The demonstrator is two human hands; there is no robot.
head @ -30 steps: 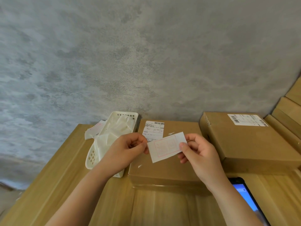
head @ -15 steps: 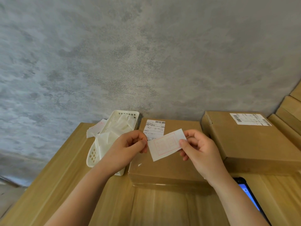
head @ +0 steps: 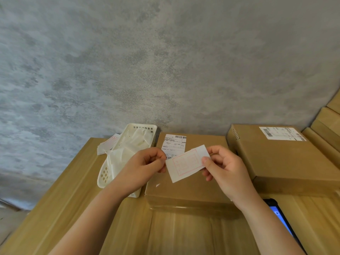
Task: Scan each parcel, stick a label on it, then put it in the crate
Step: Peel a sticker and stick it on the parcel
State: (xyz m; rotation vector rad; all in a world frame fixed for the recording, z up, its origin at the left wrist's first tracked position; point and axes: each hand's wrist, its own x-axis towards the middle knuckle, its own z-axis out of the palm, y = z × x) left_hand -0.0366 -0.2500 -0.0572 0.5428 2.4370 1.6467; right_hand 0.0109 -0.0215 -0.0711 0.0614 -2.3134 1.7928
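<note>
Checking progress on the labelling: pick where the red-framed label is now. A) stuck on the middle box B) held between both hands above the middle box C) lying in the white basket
B: both the left hand and right hand pinch the label above the middle box.

The wooden table [head: 60,208] carries two cardboard parcels [head: 185,192] [head: 287,159]; a white basket [head: 110,173]; loose labels [head: 107,144]; a phone [head: 281,218].

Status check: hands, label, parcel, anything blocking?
Both hands, left hand and right hand, pinch the label above the parcel. Label not yet stuck. White basket beside parcel; nothing blocking.
</note>
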